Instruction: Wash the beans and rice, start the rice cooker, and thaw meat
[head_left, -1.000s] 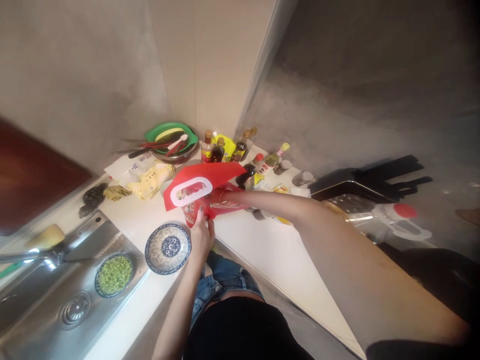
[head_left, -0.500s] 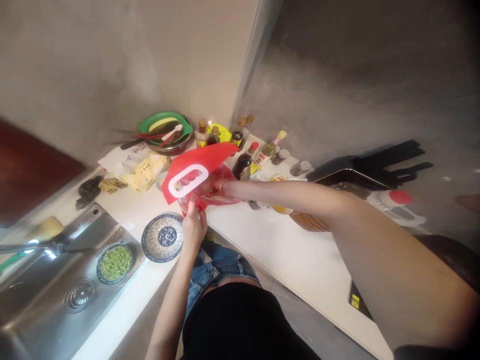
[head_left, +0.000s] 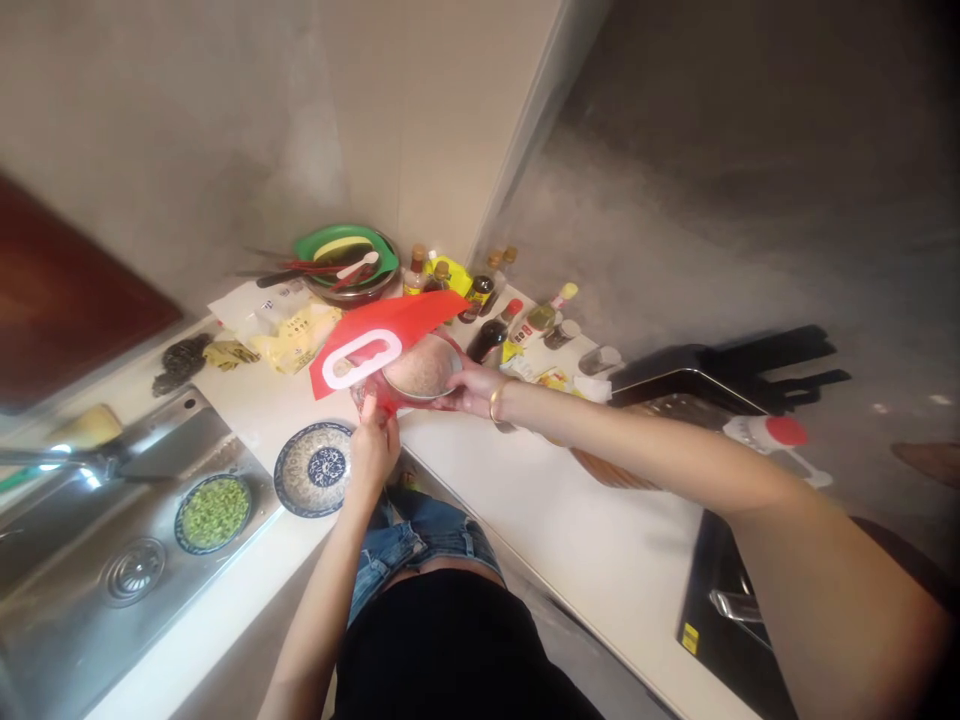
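A red plastic bag (head_left: 409, 315) with a white oval handle is held over the corner of the counter, its mouth pulled apart. My left hand (head_left: 374, 445) is closed on the near edge of the bag, thumb up. My right hand (head_left: 478, 388) grips the rim of a bowl (head_left: 424, 368) filled with something pale and fine-grained, at the bag's opening. I cannot make out the kind of the contents. Just left of my left hand, a blue-and-white patterned plate (head_left: 313, 470) lies on the counter.
Chopped green pieces fill a dish (head_left: 213, 512) in the steel sink (head_left: 60, 620). Several sauce bottles (head_left: 491, 335) stand behind the bag. A green basin (head_left: 319, 246) holding utensils sits at the back left. A red-capped jug (head_left: 780, 432) and a black hob (head_left: 720, 600) are at right.
My right hand has drawn back from deep inside the bag, and the filled bowl has come into view in it. My left hand still grips the bag.
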